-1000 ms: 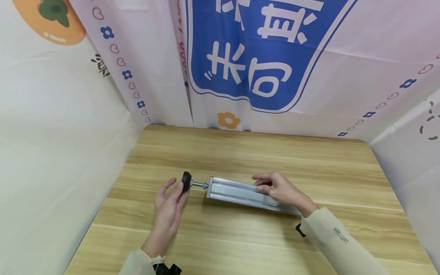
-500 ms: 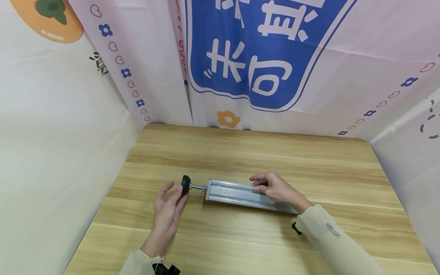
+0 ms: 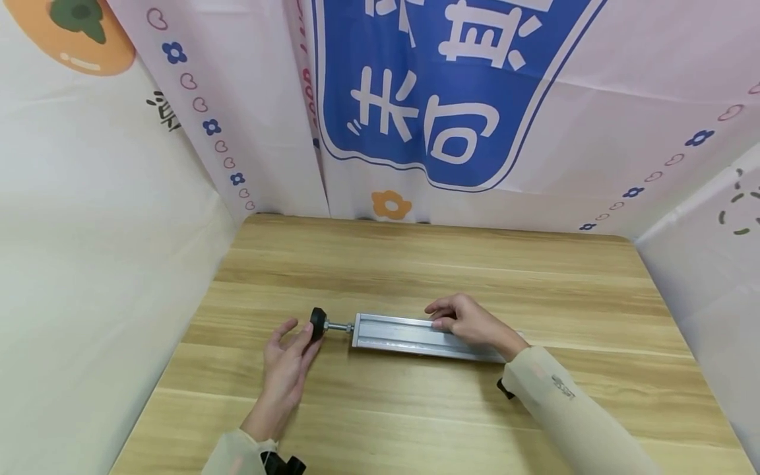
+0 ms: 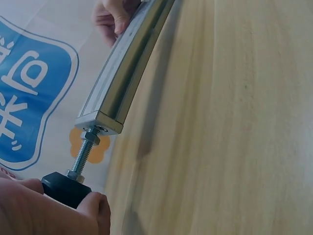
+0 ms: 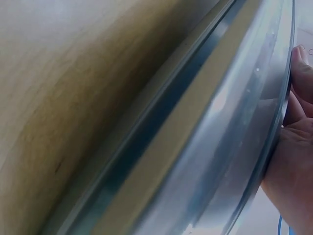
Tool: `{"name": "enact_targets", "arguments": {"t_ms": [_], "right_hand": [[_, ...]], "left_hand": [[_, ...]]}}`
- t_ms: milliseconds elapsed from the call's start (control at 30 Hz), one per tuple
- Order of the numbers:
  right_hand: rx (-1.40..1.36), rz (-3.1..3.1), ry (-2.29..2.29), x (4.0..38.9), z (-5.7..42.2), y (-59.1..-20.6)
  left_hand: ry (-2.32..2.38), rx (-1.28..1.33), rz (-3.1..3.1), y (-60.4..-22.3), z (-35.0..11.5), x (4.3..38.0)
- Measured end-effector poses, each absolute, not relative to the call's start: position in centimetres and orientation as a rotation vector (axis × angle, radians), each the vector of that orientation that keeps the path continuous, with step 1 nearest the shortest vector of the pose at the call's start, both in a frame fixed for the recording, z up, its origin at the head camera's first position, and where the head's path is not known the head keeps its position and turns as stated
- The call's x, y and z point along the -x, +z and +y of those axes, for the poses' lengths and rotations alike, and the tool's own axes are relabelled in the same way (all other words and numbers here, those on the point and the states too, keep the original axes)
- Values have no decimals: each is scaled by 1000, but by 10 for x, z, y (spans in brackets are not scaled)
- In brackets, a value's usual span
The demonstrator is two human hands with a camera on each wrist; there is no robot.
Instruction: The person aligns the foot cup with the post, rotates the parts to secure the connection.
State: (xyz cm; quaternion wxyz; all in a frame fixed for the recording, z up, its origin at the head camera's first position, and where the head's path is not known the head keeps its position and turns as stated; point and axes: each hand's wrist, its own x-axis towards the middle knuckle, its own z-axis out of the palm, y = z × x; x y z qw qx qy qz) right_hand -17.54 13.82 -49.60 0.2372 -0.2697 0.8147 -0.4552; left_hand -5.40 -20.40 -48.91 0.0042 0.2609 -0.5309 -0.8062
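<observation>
A silver aluminium profile (image 3: 392,334) with long grooves lies across the middle of the head view, held a little above the table. From its left end cap sticks a threaded stud with nuts (image 4: 83,155), carrying a black levelling foot (image 4: 66,189). My left hand (image 3: 286,366) pinches this foot between thumb and fingers. Further right, my right hand (image 3: 472,324) grips the profile from above, thumb on the near face. In the right wrist view the profile (image 5: 230,122) fills much of the picture, and part of the right hand (image 5: 293,152) shows behind it.
The wooden table (image 3: 380,415) spreads under both hands, and the profile casts a shadow on it. A printed cloth (image 3: 534,132) hangs along the back edge. White cloth (image 3: 107,264) closes off the left side, with more on the right.
The profile has shifted slightly left and levelled out, its left end dropping a little. My right hand moved left with it. My left hand keeps hold of the foot, which sank slightly.
</observation>
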Motion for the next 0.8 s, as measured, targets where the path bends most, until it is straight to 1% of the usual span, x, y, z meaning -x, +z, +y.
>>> {"name": "enact_targets", "arguments": {"t_ms": [267,800], "right_hand": [[716,2219,-1222,182,136,-497],[705,2242,-1200,180,135,-502]], "left_hand": [[-2314,-862,-1916,-496,-208,56],[-2176,-879,-2099,-505,-213,54]]}}
